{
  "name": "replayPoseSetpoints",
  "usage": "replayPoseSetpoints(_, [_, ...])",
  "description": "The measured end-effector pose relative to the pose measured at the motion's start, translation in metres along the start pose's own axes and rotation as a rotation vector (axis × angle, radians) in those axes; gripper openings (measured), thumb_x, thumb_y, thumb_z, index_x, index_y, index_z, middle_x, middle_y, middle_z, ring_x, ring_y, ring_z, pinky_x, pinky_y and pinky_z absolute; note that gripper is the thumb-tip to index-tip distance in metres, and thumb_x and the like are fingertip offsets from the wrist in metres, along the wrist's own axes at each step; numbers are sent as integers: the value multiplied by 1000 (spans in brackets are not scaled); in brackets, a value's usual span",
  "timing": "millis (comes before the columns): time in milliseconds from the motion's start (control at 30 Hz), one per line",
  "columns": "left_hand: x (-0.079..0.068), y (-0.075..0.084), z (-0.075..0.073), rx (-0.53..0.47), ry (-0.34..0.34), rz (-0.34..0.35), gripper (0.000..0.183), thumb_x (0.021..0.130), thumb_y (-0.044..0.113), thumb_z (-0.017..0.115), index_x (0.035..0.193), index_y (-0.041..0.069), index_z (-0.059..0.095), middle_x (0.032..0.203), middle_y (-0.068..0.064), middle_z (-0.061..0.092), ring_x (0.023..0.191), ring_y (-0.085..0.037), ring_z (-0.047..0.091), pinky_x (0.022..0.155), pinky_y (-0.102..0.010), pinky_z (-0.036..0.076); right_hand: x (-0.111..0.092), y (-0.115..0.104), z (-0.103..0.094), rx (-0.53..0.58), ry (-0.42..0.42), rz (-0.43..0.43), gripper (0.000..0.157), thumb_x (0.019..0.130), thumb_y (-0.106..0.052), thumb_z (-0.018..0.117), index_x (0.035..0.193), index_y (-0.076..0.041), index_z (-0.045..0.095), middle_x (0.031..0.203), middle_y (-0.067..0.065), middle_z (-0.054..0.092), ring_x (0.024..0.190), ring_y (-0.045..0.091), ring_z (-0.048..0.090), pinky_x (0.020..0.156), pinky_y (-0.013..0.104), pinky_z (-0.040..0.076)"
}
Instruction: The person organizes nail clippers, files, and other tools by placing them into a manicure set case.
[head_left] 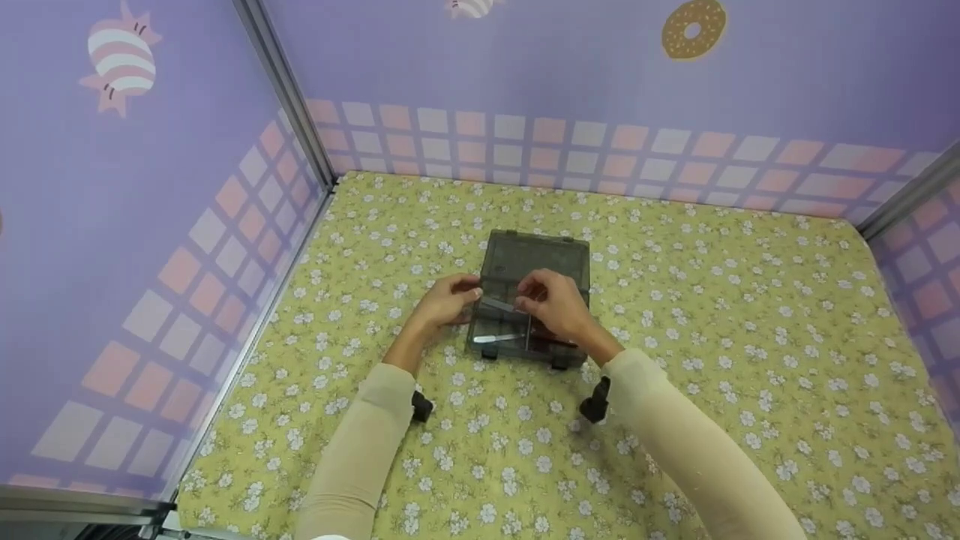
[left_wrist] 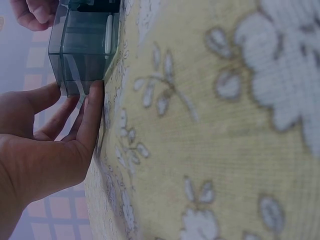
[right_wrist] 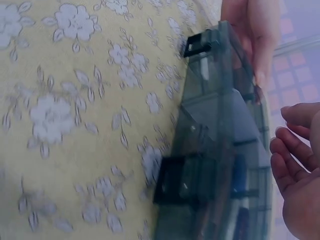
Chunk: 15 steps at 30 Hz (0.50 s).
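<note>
A smoky translucent plastic organizer box (head_left: 536, 255) with inner dividers lies on the cloth. My left hand (head_left: 444, 301) holds its left wall, the thumb (left_wrist: 47, 95) at the upper edge and fingers (left_wrist: 92, 107) lower down on the side. Over the box's middle, my right hand (head_left: 555, 301) hovers with loosely curled fingers (right_wrist: 295, 145) and no object showing between them. A clear flat strip (head_left: 496, 304) slants inside the box, one end right by the right fingertips. In the front left compartment lies a slim whitish stick (head_left: 499, 339); dark reddish items (head_left: 551, 336) sit at the front right, partly hidden.
Yellow floral cloth (head_left: 720, 420) covers the table. Purple panels (head_left: 465, 67) with metal frame posts (head_left: 289, 90) stand at the back and sides. Black latches (right_wrist: 200, 44) stick out from the box's front. Below each wrist shows a black device (head_left: 595, 401).
</note>
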<state>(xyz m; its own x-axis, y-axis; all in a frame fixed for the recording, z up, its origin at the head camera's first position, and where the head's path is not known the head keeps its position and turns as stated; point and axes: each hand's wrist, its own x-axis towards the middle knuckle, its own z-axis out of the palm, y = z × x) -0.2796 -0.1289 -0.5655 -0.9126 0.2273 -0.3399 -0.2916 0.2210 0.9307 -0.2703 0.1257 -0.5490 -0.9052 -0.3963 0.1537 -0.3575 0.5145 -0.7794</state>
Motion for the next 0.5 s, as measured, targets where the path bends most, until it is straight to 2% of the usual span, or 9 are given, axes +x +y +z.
replayPoseSetpoints(167, [2, 0, 0, 6, 4, 13, 48, 110, 24, 63, 155, 12, 53, 146, -7, 58, 135, -26, 56, 96, -42, 58, -8, 1, -22, 1, -31, -20, 17, 103, -14, 73, 114, 0, 73, 105, 8, 71, 94, 23, 69, 85, 43, 59])
replayPoseSetpoints(300, [1, 0, 1, 11, 24, 14, 47, 110, 23, 63, 155, 11, 54, 145, -8, 59, 133, -26, 57, 94, -42, 58, -18, 3, -39, 34, -79, -5, 18, 104, -16, 72, 115, -2, 73, 104, 7, 72, 92, 23, 69, 83, 41, 59])
replayPoseSetpoints(433, [-2, 1, 3, -1, 64, 10, 45, 110, 19, 62, 153, 9, 54, 145, -10, 58, 129, -27, 59, 91, -42, 57, -32, 3, -54, 115, -117, 38, 23, 106, -22, 70, 119, -4, 73, 108, 7, 72, 97, 28, 70, 85, 45, 58])
replayPoseSetpoints(500, [-4, 1, 4, -6, 97, 17, 44, 110, 18, 62, 152, 8, 54, 144, -11, 57, 128, -28, 59, 90, -44, 56, -40, 4, -62, 179, -126, 60, 26, 106, -26, 69, 122, -4, 72, 113, 9, 71, 103, 35, 69, 89, 51, 57])
